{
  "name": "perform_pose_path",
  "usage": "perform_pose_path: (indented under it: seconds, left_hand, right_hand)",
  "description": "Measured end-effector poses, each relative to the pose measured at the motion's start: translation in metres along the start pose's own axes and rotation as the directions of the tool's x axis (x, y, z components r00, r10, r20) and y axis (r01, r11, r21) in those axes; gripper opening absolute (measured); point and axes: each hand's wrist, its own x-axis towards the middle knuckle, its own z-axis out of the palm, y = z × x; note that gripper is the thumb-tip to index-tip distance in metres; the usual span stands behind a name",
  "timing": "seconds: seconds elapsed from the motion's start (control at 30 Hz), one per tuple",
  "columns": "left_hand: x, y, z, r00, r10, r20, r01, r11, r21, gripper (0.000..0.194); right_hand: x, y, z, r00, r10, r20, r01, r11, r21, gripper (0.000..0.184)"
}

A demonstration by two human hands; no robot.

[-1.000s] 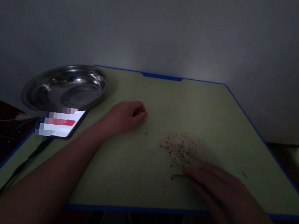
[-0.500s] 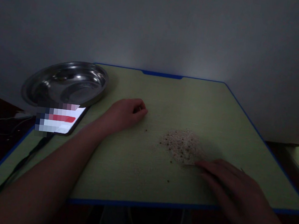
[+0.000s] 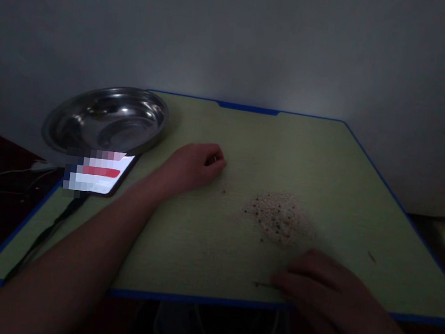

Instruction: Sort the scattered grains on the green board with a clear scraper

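Note:
My right hand [image 3: 325,286] is closed, pinching a thin stick [image 3: 269,286] near the front edge of the board. The tip of the stick reaches a small dark grain at its left end. Just beyond that hand lies a heap of pale grains [image 3: 291,218], dotted with several dark round bits. My left hand [image 3: 200,167] rests on the tabletop left of the heap, its fingers curled closed. What it holds, if anything, is hidden. One dark bit [image 3: 224,192] lies below its fingertips.
The light-green tabletop [image 3: 273,146] has a blue rim. At the back left stands a shiny metal basin [image 3: 125,134]. A lit phone [image 3: 103,175] lies before it, with a black strap [image 3: 55,223]. At right is a small dark sliver [image 3: 372,257].
My right hand has drawn back from the heap toward the front edge, with the stick now at the lone dark bit. My left hand keeps its place; the view has shifted slightly.

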Motion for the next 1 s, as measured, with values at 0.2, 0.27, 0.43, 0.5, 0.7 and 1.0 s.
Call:
perform_pose_path:
  seconds: [0.2,0.27,0.43,0.5,0.7,1.0]
  left_hand:
    - [0.000,0.001,0.000,1.000,-0.001,-0.005,0.001,1.000,0.003,0.021]
    - [0.000,0.001,0.000,1.000,-0.004,-0.004,0.004,1.000,0.006,0.021]
    - [0.000,0.001,-0.001,1.000,-0.008,0.001,0.008,1.000,0.005,0.022]
    - [0.000,0.001,-0.001,1.000,-0.013,0.006,0.013,1.000,0.006,0.022]
    - [-0.001,0.003,-0.002,1.000,-0.018,0.021,0.018,1.000,0.013,0.022]
    - [-0.001,0.004,-0.004,0.999,-0.023,0.030,0.023,1.000,0.005,0.022]
  right_hand:
    - [-0.005,-0.007,-0.005,0.999,-0.023,0.030,0.022,0.999,0.038,0.023]
    - [-0.006,-0.008,-0.006,0.999,-0.028,0.037,0.027,0.999,0.038,0.023]
    - [-0.008,-0.010,-0.008,0.999,-0.010,0.045,0.007,0.999,0.052,0.025]
    - [-0.008,-0.009,-0.008,0.999,0.021,0.043,-0.024,0.998,0.060,0.024]
    - [-0.004,0.002,-0.005,0.971,0.160,-0.176,-0.170,0.985,-0.042,0.022]
    - [0.016,0.010,-0.001,0.961,0.211,-0.179,-0.225,0.972,-0.061,0.024]
